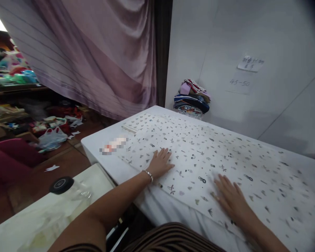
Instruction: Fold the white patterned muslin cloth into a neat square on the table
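Both palm-down: left hand (160, 163) on printed cloth (191, 166), blurred right hand (232, 197) apparently too.

1 head cam, set above + just behind near edge of table (92, 140), faces fwd + down across printed cloth (190, 140) twd far corner. V. close to wearer's striped top (170, 239), btm of frame. Wide view: curtain (107, 52) beyond L edge, wall (215, 42) beyond far edge; R end cut off.
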